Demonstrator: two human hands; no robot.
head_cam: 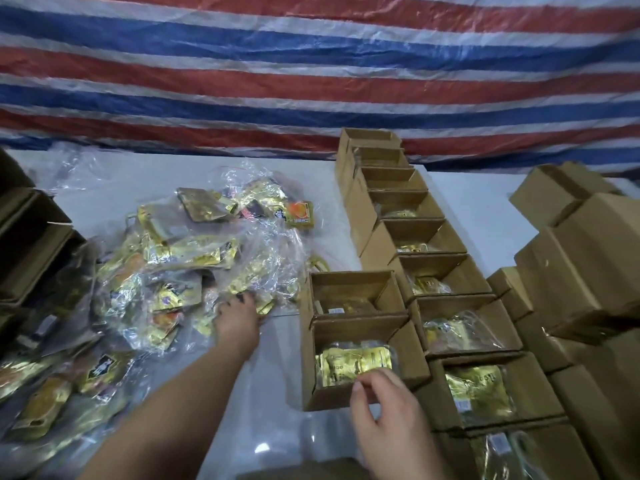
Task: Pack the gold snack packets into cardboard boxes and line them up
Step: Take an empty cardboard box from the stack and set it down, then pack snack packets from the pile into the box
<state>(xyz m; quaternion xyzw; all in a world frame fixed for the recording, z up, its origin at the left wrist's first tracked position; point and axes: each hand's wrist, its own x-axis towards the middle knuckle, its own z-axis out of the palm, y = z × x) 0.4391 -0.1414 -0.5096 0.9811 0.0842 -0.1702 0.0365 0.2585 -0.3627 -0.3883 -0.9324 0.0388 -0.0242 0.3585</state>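
A heap of gold snack packets in crumpled clear bags lies at the centre left of the white table. My left hand reaches into the heap's near edge, its fingertips buried among packets and plastic. An open cardboard box in front of me holds a gold packet. My right hand is at this box's front rim, thumb and forefinger pinching the packet's near edge. Behind it stands another open box. To the right runs a row of open boxes, the nearer ones holding packets.
More gold packets in plastic lie at the lower left. Cardboard boxes stand at the left edge, and closed boxes are stacked at the right. A red, white and blue striped tarp hangs behind the table.
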